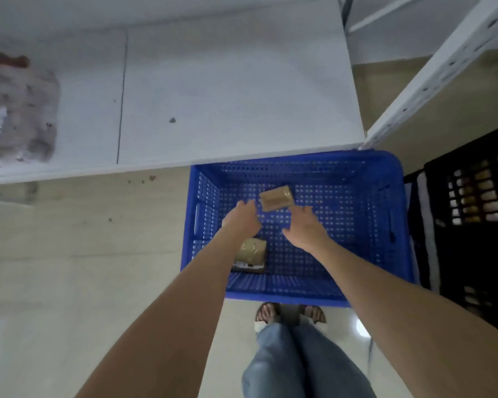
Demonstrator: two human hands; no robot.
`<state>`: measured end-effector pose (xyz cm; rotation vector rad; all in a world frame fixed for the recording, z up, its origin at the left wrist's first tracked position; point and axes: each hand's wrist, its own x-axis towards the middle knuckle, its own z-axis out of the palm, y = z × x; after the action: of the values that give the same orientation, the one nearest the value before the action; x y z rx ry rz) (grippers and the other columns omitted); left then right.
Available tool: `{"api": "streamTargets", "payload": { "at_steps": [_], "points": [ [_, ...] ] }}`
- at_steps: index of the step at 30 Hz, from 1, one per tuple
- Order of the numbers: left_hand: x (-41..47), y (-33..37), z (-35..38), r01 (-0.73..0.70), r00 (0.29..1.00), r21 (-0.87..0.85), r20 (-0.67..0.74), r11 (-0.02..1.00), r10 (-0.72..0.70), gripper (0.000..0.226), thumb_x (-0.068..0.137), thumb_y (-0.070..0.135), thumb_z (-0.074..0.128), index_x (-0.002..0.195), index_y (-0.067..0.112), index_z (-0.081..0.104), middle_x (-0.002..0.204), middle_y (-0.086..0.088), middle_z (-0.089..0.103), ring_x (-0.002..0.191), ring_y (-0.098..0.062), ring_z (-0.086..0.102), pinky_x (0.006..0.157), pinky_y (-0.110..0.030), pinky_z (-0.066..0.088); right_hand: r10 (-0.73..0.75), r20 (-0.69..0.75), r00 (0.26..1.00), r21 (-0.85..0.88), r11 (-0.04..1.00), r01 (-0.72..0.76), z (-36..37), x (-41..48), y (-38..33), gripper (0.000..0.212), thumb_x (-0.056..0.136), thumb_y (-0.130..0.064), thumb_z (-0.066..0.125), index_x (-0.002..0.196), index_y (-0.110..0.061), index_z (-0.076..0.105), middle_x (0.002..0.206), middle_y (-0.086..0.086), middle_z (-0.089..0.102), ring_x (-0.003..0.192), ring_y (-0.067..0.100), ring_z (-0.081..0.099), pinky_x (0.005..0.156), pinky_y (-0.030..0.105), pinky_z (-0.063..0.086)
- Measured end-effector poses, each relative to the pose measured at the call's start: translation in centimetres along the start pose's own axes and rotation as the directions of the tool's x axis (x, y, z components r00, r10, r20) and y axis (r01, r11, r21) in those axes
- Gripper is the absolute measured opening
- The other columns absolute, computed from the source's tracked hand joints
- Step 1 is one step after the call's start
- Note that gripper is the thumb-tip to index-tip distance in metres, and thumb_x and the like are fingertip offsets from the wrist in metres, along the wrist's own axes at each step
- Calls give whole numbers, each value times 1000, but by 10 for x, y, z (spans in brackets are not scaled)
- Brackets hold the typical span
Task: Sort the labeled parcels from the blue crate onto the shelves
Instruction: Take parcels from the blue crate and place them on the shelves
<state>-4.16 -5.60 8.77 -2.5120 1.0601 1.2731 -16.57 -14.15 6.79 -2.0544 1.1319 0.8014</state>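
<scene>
Under white shelf [227, 96], beside black crate [472, 239]: blue crate [293, 295]. Tan parcel [276, 198] between left hand [242, 221] and right hand [305, 226], fingers loosely spread.

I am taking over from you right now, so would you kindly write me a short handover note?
Left hand: open, fingertips at the left edge of the small brown parcel; I cannot tell if they touch it.
Right hand: open, just right of that parcel, not gripping.
Blue crate: on the floor by the white shelf. It holds the brown parcel in the middle and a second parcel at its near-left, partly under the left forearm.
Done: a blurred package lies on the shelf, far left.
Left: lift and shelve both crate parcels; the labels are unreadable from here.
</scene>
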Motion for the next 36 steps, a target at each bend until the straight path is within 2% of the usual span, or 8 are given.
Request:
{"api": "streamTargets", "payload": {
  "at_steps": [7, 14, 17, 23, 26, 29, 31, 36],
  "points": [
    [119, -75, 126, 191, 979, -182, 111, 965, -173, 60, 97, 35, 47, 145, 6, 26, 144, -19, 32, 126, -35, 42, 103, -43, 41, 158, 297, 942, 322, 912, -255, 134, 123, 18, 72, 97, -43, 49, 151, -8, 15, 153, 11, 25, 120, 28, 50, 82, 33, 47],
    [194, -118, 201, 199, 980, -336, 82, 920, -182, 49, 97, 33, 44, 139, 8, 39, 143, -17, 39, 126, -34, 43, 105, -47, 38, 129, 516, 847, 657, 576, -487, 214, 192, 20, 60, 94, -44, 55, 141, -12, 37, 146, 12, 39, 119, 35, 51, 83, 43, 55],
    [200, -115, 210, 203, 976, -635, 71, 746, -205, 52, 91, 35, 57, 137, 13, 45, 140, -13, 46, 126, -32, 45, 105, -49, 39, 66, 537, 841, 759, 397, -516, 220, 205, 20, 58, 90, -43, 62, 135, -11, 43, 146, 12, 37, 126, 36, 43, 86, 44, 54],
    [175, -85, 158, 260, 897, -810, 1, 525, -442, 60, 85, 48, 62, 127, 7, 48, 120, -14, 57, 102, -29, 59, 92, -44, 52, 103, 287, 952, 948, 112, -298, 155, 185, 13, 28, 91, -29, 64, 110, -12, 54, 111, 5, 62, 96, 23, 60, 88, 41, 53],
    [138, -61, 108, 157, 886, -872, -83, 464, -457, 49, 87, 37, 63, 122, 6, 47, 115, -11, 58, 100, -27, 60, 90, -45, 53, 138, 193, 971, 977, 60, -203, 96, 144, 5, 20, 91, -23, 65, 107, -15, 56, 91, -3, 61, 80, 13, 59, 68, 29, 54],
    [86, -39, 55, 72, 864, -892, -168, 446, -474, 38, 86, 31, 65, 111, 6, 52, 107, -14, 63, 95, -28, 63, 80, -40, 55, 139, 163, 977, 985, 29, -169, 41, 92, -4, 12, 89, -13, 66, 98, -10, 58, 104, 9, 63, 80, 14, 60, 66, 28, 53],
    [46, -26, 16, 33, 860, -900, -196, 435, -471, 33, 86, 29, 65, 109, 6, 55, 105, -12, 65, 92, -25, 64, 70, -33, 53, 124, 122, 985, 992, 10, -124, 2, 52, -12, 32, 89, -5, 65, 119, -7, 54, 114, 13, 60, 86, 18, 63, 72, 32, 54],
    [-60, 11, -85, -110, 918, -921, -238, 373, -318, 47, 88, 5, 55, 133, 15, 45, 111, -8, 62, 94, -26, 63, 86, -40, 54, 83, 78, 994, 994, -82, -71, -96, -50, -36, 40, 91, -15, 63, 129, -18, 52, 127, 10, 57, 107, 24, 58, 82, 41, 53]
  ]
}}
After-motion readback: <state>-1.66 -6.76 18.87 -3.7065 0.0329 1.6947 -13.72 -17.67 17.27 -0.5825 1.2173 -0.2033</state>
